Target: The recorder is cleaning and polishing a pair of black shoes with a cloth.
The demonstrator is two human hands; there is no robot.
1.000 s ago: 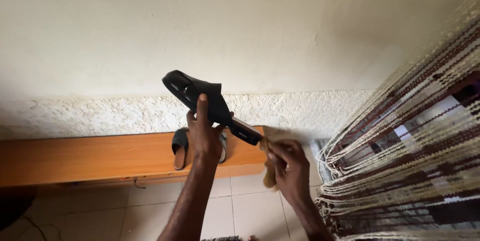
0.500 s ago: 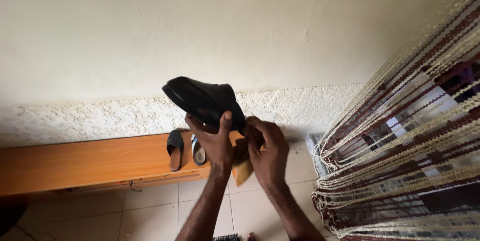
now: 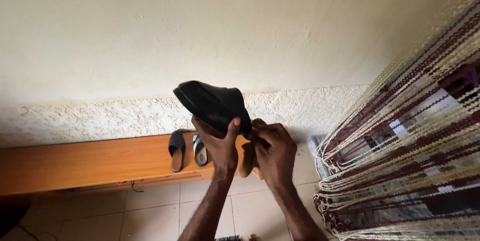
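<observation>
I'm in a home entryway; slippers (image 3: 176, 150) sit on a low wooden bench (image 3: 90, 163) against the plastered wall (image 3: 200, 31); a bead curtain (image 3: 410, 156) hangs over tiled floor (image 3: 150, 211).

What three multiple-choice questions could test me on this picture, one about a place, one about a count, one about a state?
1. Where do the spare sandals lie?
A. On the wooden bench
B. On the floor tiles
C. Behind the string curtain

2. How many sandals lie there?
A. One
B. Two
C. Four

3. How is the black shoe held?
A. It lies on the bench
B. It hangs from the curtain
C. It is gripped in the air by the left hand

Answers: 1 A, both rest on the bench top. 2 B, a dark one and a lighter one lie side by side. 3 C, the left hand grips it while the right hand presses a tan cloth to it.
</observation>
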